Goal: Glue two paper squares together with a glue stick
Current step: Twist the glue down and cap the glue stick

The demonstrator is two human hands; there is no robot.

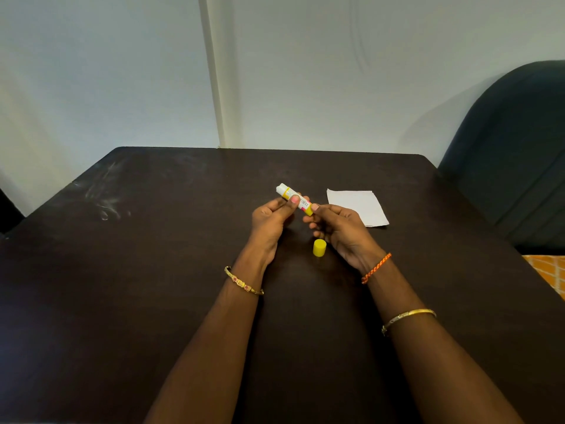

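Note:
An uncapped glue stick [293, 198], white with yellow bands, is held above the dark table [122, 286], its white tip pointing up and left. My left hand [270, 220] grips its middle between thumb and fingers. My right hand [337, 229] pinches its yellow bottom end. The yellow cap [319, 248] stands on the table just below my hands. White paper squares [359, 207] lie flat in a stack to the right of my right hand; how many there are I cannot tell.
A dark upholstered chair [516, 154] stands at the table's right side, with an orange patterned cloth [547, 270] below it. A pale wall [122, 71] rises behind the table's far edge. White smudges mark the table's far left.

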